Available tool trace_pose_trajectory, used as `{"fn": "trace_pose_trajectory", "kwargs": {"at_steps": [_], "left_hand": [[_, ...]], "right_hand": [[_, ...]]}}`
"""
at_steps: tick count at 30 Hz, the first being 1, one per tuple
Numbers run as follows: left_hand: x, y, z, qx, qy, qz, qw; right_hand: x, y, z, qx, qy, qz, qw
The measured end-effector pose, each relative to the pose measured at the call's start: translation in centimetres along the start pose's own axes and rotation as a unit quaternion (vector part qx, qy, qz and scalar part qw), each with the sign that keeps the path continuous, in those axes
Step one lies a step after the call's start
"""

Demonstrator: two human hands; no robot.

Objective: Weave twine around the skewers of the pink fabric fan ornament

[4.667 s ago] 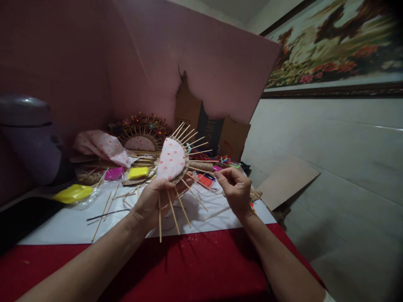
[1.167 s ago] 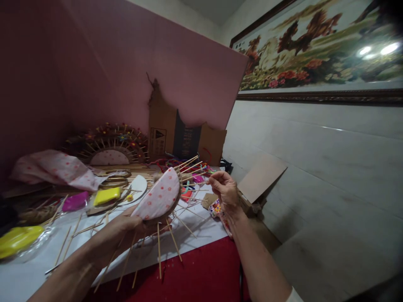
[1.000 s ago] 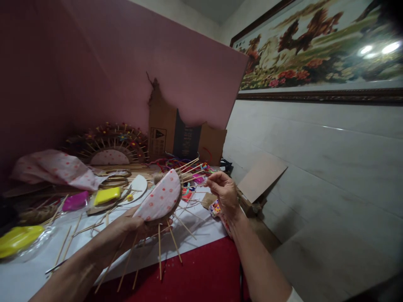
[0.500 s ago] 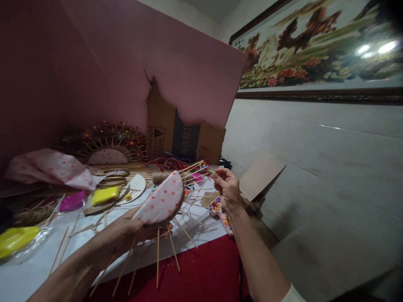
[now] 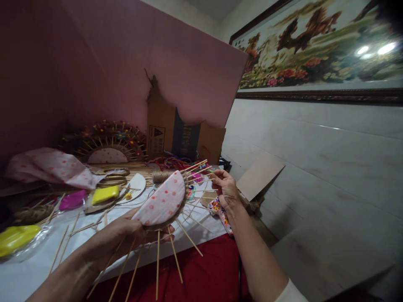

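A half-round piece covered in pink dotted cloth (image 5: pixel 163 200) is tilted above the table, with thin wooden sticks fanning out from its curved edge. My left hand (image 5: pixel 129 233) grips it from below and behind, its fingertips showing under the curved rim. At the right, my right hand (image 5: pixel 224 184) has thumb and fingers pinched together beside the tips of the upper sticks. Whatever lies between those fingertips is too small to make out. A flower-patterned object (image 5: pixel 223 216) lies on the table below my right wrist.
Yellow clay packs (image 5: pixel 105 195), a magenta pack (image 5: pixel 73 200), scissors (image 5: pixel 113 180), a twine roll (image 5: pixel 160 176) and loose sticks lie on the white table cover (image 5: pixel 34 277). Behind stand cardboard (image 5: pixel 160 134) and a finished-looking stick fan (image 5: pixel 108 156).
The half-round piece has turned slightly, and its sticks reach a little farther right and down. My right hand has shifted slightly; the green bit at its fingertips shows less clearly.
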State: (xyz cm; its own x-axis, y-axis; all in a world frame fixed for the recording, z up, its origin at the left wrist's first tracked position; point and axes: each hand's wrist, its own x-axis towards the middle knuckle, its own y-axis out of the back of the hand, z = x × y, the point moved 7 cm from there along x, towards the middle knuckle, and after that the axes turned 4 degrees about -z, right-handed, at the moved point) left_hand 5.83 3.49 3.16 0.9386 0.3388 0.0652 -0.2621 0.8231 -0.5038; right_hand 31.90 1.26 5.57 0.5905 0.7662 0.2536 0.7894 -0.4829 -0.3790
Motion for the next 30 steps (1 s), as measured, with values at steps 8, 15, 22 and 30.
{"fn": "trace_pose_trajectory", "kwargs": {"at_steps": [8,15,22,30], "left_hand": [[-0.6,0.2,-0.5,-0.042,0.036,-0.013,0.998],[-0.7,0.2,-0.7,-0.033,0.039,-0.006,0.999],[-0.7,0.3,-1.1,-0.028,0.048,-0.018,0.998],[-0.6,0.3,-1.2,-0.026,0.059,-0.019,0.998]], "right_hand": [[-0.2,-0.5,0.0,0.014,-0.010,-0.024,1.000],[-0.6,-1.2,0.6,-0.013,-0.035,-0.043,0.998],[-0.5,-1.1,0.8,-0.038,-0.045,-0.040,0.997],[-0.4,-0.9,0.5,-0.034,-0.039,-0.039,0.998]]}}
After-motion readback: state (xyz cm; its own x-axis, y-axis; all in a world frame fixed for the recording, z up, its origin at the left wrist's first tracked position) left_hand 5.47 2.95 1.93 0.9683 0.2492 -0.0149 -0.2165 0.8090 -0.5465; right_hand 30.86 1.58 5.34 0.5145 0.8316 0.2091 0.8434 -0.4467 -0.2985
